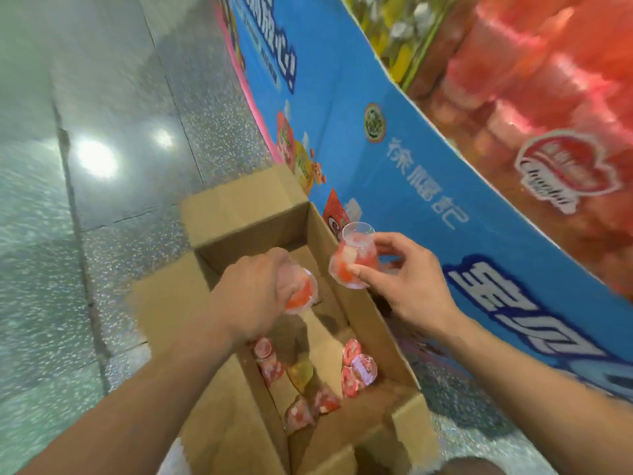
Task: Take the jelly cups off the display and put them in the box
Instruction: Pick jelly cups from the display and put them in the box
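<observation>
An open cardboard box (359, 303) stands on the floor against the display. My left hand (253, 296) grips a red jelly cup (303, 291) over the box's middle. My right hand (407, 279) pinches a second red and white jelly cup (354, 258) between thumb and fingers, above the box's right wall. Several jelly cups (359, 368) lie on the box bottom, mostly red, with one yellow cup (301, 371) among them. The display bin (548, 97) at the upper right is piled with blurred red jelly cups.
The display's blue printed front panel (394, 156) runs diagonally beside the box. Box flaps (239, 207) stick out on the far and left sides. Speckled grey floor tiles (85, 200) spread to the left. A yellow-green section of the display (394, 29) lies farther back.
</observation>
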Demonstrator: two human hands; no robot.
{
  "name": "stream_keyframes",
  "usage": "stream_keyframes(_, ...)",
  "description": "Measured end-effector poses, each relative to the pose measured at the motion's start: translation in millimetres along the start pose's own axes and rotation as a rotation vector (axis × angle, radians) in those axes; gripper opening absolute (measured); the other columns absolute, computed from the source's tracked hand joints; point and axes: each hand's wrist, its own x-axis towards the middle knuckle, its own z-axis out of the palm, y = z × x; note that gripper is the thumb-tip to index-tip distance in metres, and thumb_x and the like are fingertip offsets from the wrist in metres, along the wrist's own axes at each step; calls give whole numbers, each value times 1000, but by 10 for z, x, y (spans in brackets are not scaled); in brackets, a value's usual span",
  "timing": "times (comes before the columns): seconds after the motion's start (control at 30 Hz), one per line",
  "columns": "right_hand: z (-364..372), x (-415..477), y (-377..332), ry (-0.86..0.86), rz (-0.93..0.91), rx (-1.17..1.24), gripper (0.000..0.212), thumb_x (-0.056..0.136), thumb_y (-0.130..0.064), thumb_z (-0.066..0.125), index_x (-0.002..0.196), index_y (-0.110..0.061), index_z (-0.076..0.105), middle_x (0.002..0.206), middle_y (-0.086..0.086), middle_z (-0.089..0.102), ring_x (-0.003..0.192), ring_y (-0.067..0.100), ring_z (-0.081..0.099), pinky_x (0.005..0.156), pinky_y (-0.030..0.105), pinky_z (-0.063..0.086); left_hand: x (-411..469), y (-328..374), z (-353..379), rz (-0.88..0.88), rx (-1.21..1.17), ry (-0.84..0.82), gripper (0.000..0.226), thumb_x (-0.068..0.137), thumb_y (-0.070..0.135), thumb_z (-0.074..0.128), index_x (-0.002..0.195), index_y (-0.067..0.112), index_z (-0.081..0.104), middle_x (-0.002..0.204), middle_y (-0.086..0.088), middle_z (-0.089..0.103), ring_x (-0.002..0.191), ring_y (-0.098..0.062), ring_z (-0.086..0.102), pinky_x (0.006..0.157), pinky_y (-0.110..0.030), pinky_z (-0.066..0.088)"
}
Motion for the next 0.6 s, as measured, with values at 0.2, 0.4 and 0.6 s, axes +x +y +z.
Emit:
stream_keyframes(0.2, -1024, -553, -1108, 38, 36, 84, 46, 75, -39, 86, 114, -39, 61, 106, -26, 66, 98, -10, 61, 79, 9, 47, -603, 707, -1290, 38, -64, 43, 38, 91, 43, 65, 126, 29, 57, 114, 5, 70, 106, -23, 64, 86, -35, 49)
stream_keyframes(0.4, -1891, -1110, -2041, 91, 83, 153, 57, 71, -60, 75, 124, -40, 63, 118, -23, 64, 110, -5, 60, 95, 22, 49, -1101, 1424, -2441, 111, 4, 32, 41, 91, 48, 63, 129, 37, 52, 117, 8, 68, 105, -19, 62, 80, -30, 42)
stream_keyframes(0.6, -2652, -1686, -2638, 205, 178, 161, 38, 72, -39, 82, 106, -43, 65, 104, -24, 68, 99, -11, 59, 80, 8, 44, -1518, 2119, -3169, 192, -25, 21, 37, 88, 42, 69, 123, 37, 57, 109, 6, 70, 98, -21, 64, 77, -32, 44)
